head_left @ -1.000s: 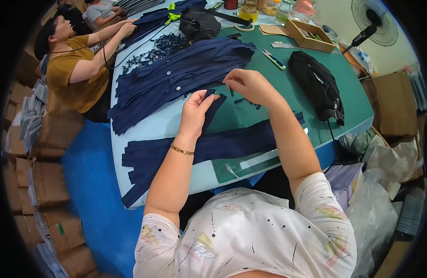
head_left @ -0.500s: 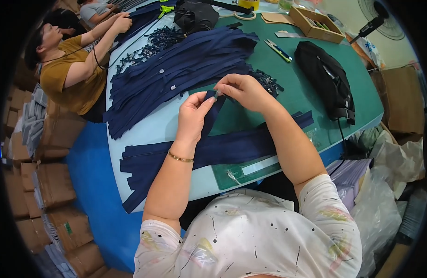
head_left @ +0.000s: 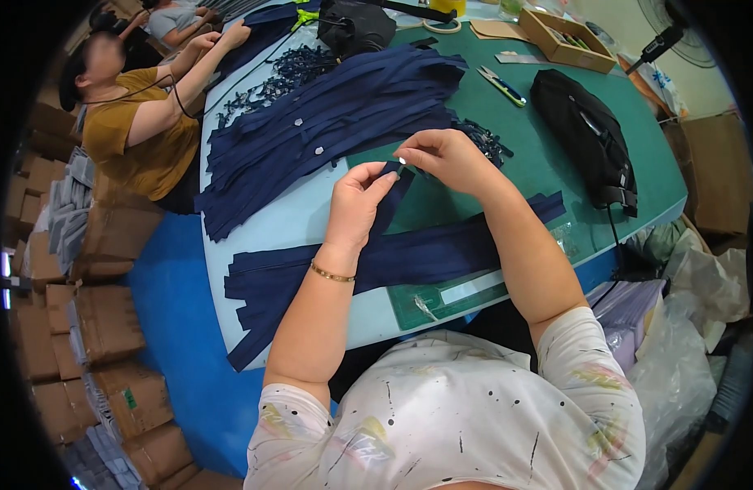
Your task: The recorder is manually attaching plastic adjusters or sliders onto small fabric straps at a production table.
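My left hand [head_left: 354,204] pinches the upper end of a navy zipper tape [head_left: 394,198] between thumb and fingers. The tape slants down behind that hand toward a flat stack of navy zipper tapes [head_left: 429,251] lying across the table under my forearms. At the tape's end, my right hand [head_left: 452,161] has thumb and fingertips closed round a small shiny piece [head_left: 402,161], which looks like a zipper slider. The fingers partly cover it. Just beyond my hands lies a large heap of navy tapes [head_left: 336,106]. Small dark zipper sliders [head_left: 484,140] are piled beside my right hand.
On the green table [head_left: 507,171] are snips [head_left: 503,86], a black bag [head_left: 585,135] and a wooden box [head_left: 568,41]. More sliders [head_left: 287,77] lie beyond the heap. A co-worker [head_left: 140,131] sits at the far left. Cardboard boxes [head_left: 107,327] are stacked left.
The whole view has shifted slightly, so things sit a little further right. Both hands stay together at the tape's end, with the small piece now catching the light. The co-worker's head has turned.
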A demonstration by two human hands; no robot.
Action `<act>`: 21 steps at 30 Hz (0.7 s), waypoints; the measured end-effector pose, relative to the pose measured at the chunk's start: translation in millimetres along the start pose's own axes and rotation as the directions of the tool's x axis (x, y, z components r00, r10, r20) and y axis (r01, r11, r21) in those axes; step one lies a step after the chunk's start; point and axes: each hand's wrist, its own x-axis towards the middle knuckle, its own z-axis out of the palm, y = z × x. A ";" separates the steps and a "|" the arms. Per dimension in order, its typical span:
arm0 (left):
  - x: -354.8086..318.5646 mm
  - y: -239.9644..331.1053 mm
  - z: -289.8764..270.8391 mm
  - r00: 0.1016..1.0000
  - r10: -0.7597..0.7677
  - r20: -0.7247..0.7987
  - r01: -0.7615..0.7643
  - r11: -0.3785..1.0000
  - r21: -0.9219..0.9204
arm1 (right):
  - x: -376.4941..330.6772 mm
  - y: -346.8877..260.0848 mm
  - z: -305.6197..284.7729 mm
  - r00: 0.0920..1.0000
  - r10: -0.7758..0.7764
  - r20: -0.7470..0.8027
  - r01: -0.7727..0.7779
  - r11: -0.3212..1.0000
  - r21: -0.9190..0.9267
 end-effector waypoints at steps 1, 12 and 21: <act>-1.1 1.8 1.3 1.000 -0.012 0.008 0.012 1.000 -0.002 | -0.4 0.4 -0.7 1.000 0.004 -0.007 -0.004 1.000 -0.007; 1.6 0.2 1.3 0.999 -0.015 0.038 0.018 0.996 -0.092 | -1.0 -1.5 4.8 0.998 -0.054 -0.042 0.052 0.998 -0.028; -0.2 7.5 10.4 0.977 0.209 0.049 -0.204 0.974 -0.099 | 1.2 0.2 8.7 0.998 -0.041 -0.050 0.045 0.995 0.085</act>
